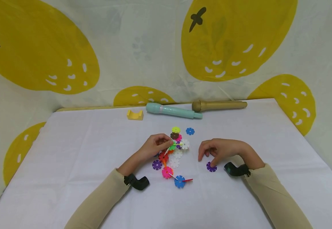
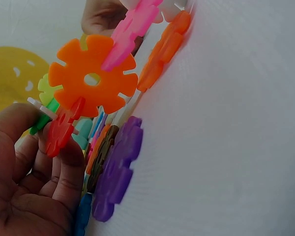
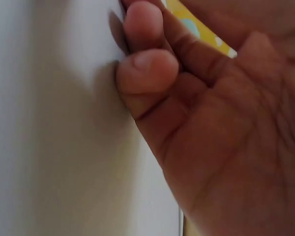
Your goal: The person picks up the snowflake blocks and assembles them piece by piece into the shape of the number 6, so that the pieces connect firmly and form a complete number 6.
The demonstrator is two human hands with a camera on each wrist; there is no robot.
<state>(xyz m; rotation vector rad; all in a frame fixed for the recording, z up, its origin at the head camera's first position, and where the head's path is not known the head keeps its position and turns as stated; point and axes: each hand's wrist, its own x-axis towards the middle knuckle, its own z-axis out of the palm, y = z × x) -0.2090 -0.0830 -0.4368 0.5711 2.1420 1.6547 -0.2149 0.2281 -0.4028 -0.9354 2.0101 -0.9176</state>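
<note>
My left hand [image 1: 153,147] pinches a chain of interlocking plastic flower discs near its top. In the left wrist view, the fingers of that hand [image 2: 34,182] are around a red disc [image 2: 61,129] and the white and green discs slotted to it. An orange disc [image 2: 71,69] joins the red one. Lower on the chain, a pink disc [image 1: 167,172] and a blue disc [image 1: 179,182] show in the head view. Over on the right, my right hand [image 1: 221,149] touches a loose purple disc [image 1: 211,167] with the thumb; its other fingers are bent. The right wrist view hides that disc.
Loose discs lie around the left hand, among them a purple disc [image 1: 157,164], a white disc [image 1: 174,163] and a brown disc [image 1: 174,135]. Farther back lie a blue disc [image 1: 190,131], a yellow holder [image 1: 135,115], a mint microphone [image 1: 171,110] and a gold microphone [image 1: 220,105].
</note>
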